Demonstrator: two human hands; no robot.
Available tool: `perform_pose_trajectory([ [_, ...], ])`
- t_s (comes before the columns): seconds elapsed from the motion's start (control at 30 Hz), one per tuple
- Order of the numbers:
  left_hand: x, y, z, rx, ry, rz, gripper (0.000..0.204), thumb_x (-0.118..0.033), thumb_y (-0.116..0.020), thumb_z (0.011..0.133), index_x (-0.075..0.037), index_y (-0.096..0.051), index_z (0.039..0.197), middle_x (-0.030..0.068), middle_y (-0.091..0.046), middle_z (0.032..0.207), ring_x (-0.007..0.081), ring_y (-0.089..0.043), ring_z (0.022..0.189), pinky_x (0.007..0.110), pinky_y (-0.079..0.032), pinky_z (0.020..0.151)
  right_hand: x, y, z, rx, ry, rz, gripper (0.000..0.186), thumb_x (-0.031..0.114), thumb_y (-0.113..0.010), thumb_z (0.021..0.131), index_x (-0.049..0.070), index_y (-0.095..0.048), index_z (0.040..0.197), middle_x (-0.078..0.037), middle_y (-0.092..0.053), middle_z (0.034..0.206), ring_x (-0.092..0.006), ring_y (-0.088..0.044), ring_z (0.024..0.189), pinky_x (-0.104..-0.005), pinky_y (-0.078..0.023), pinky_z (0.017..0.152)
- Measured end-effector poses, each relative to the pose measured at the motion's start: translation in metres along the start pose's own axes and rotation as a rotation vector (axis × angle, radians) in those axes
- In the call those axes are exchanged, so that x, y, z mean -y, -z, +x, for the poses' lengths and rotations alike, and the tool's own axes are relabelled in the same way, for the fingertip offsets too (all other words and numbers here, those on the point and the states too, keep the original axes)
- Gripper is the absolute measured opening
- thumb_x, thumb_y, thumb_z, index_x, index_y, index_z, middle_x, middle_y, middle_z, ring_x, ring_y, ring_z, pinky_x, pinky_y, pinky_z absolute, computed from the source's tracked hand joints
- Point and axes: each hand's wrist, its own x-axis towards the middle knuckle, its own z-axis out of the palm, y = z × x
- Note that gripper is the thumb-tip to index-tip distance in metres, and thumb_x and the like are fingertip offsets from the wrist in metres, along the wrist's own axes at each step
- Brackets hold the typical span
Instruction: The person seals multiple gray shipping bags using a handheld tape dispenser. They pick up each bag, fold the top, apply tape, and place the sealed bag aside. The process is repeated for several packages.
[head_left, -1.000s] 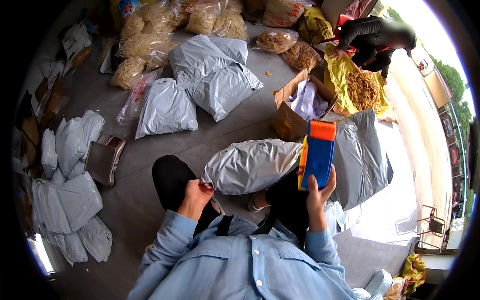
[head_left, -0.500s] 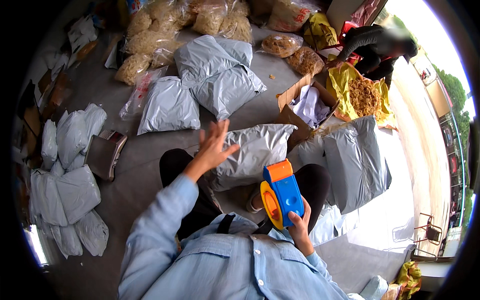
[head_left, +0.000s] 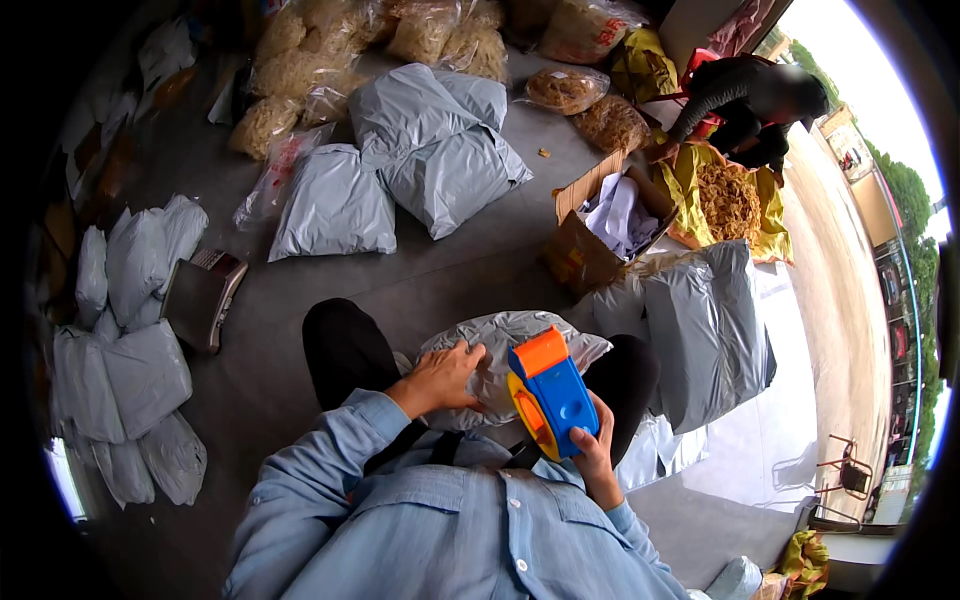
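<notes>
A hand-held tape dispenser (head_left: 562, 398) with a blue body, orange front and yellow side is in my right hand (head_left: 594, 446), fingers wrapped round its lower end. My left hand (head_left: 440, 382) is closed on the left end of a grey plastic mailing bag (head_left: 500, 338), thumb and fingers pressing into the crinkled film. This bag lies between my knees, and the dispenser is held above its right part, covering some of it. What the bag contains is hidden.
Filled grey bags (head_left: 445, 150) lie ahead, with more at right (head_left: 705, 335) and left (head_left: 140, 370). An open carton (head_left: 585, 250) holds papers. Beyond it, a person (head_left: 745, 100) crouches by a yellow sack (head_left: 770, 225) of brown pieces. A dark boxy device (head_left: 200, 300) stands at left.
My left hand has come down from above the bag and closed on its left end. The bag has moved nearer to me. The dispenser has shifted slightly left in my right hand.
</notes>
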Motion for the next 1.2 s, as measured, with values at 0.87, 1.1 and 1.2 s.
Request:
perform_pose_trajectory([
  [0.87, 0.159, -0.08, 0.143, -0.405, 0.004, -0.525, 0.017, -0.016, -0.067, 0.073, -0.002, -0.06, 0.067, 0.0072, -0.054, 0.053, 0.0126, -0.054, 0.055, 0.03, -0.043, 0.053, 0.011, 0.012, -0.058, -0.108, -0.458, -0.56, 0.063, 0.05, -0.063, 0.067, -0.003, -0.055, 0.099, -0.016, -0.059, 0.088, -0.0239, -0.058, 0.08, -0.0327, -0.046, 0.073],
  [1.1, 0.132, -0.105, 0.129, -0.169, 0.349, -0.298, 0.044, -0.015, -0.061, 0.077, -0.008, -0.049, 0.118, 0.0177, -0.054, 0.108, 0.0314, -0.052, 0.101, 0.038, -0.043, 0.085, 0.011, 0.024, -0.043, -0.198, -0.555, -0.482, 0.07, 0.049, -0.065, 0.066, -0.006, -0.053, 0.109, -0.017, -0.058, 0.096, -0.0269, -0.057, 0.089, -0.035, -0.046, 0.077],
  [1.2, 0.096, -0.051, 0.104, -0.31, -0.013, -0.325, 0.049, -0.004, -0.051, 0.078, -0.006, -0.044, 0.126, 0.0196, -0.05, 0.117, 0.0339, -0.049, 0.108, 0.038, -0.04, 0.092, 0.008, 0.031, -0.036, -0.166, -0.571, -0.47, 0.07, 0.049, -0.064, 0.066, -0.005, -0.053, 0.11, -0.018, -0.057, 0.099, -0.0279, -0.057, 0.092, -0.0355, -0.046, 0.079],
])
